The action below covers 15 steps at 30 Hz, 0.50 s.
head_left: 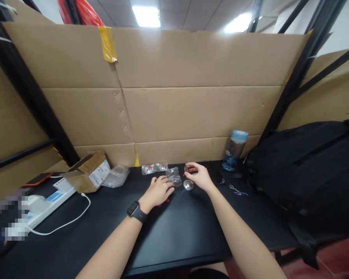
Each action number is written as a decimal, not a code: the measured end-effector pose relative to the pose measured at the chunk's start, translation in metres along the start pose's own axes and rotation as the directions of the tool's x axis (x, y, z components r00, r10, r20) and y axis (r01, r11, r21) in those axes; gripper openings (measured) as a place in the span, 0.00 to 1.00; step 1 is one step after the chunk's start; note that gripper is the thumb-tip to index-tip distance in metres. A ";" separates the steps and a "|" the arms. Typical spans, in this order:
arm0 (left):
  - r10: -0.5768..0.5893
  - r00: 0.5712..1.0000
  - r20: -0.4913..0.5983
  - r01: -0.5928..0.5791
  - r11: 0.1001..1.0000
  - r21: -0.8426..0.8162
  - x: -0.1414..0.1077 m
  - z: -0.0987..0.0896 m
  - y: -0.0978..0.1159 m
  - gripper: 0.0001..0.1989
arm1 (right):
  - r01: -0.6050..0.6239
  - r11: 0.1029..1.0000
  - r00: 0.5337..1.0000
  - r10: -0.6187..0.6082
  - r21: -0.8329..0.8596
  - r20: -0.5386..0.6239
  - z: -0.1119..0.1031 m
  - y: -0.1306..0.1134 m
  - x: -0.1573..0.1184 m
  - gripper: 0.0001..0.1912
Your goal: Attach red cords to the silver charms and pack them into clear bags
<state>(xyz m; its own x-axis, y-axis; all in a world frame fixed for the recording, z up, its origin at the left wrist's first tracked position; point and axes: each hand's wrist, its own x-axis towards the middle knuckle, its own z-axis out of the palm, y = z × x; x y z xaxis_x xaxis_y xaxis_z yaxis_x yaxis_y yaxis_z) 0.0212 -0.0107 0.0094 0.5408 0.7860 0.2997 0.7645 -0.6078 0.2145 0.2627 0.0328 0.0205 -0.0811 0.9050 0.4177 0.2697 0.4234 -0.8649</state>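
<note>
My right hand (200,177) pinches a small round piece with red parts (189,169) between thumb and fingers; its exact kind is too small to make out. Just below those fingers, a shiny silver metal disc (188,185) lies on the black table. Palm down, my left hand (158,190) rests on the table with its fingers loosely spread, beside a crumpled clear plastic bag (173,176). A bit of something red (167,200) shows from under this hand; the rest is hidden. Behind are small clear packets (154,168) with silvery and red contents.
An open cardboard box (87,172), clear plastic packaging (116,176) and a white power strip (50,199) with a cable stand left. Toward the right are a dark phone-like object (216,176), a keychain (238,191), a blue-lidded bottle (235,151) and a black backpack (305,174). Cardboard panels (174,112) wall the back.
</note>
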 end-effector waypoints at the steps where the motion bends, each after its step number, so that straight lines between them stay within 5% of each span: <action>1: 0.004 1.000 0.005 -0.004 1.000 -0.013 -0.002 0.001 -0.003 0.14 | 0.051 0.993 0.998 -0.047 -0.106 0.035 0.000 -0.002 -0.001 0.19; 6: 0.010 1.000 0.017 -0.009 1.000 -0.029 -0.003 0.006 -0.014 0.16 | 0.234 0.909 0.945 -0.130 -0.345 0.300 0.001 -0.017 -0.009 0.17; 15: -0.054 0.998 -0.017 0.054 0.998 -0.013 -0.013 0.007 -0.002 0.21 | 0.299 0.864 0.900 -0.115 -0.404 0.421 0.023 -0.012 -0.013 0.16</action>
<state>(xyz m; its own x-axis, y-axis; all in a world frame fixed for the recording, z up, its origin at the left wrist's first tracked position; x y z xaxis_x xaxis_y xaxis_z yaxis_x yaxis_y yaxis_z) 0.0152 -0.0188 -0.0010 0.4926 0.8157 0.3033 0.7880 -0.5660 0.2424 0.2379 0.0171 0.0190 -0.5080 0.7836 0.3577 0.5968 0.6196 -0.5098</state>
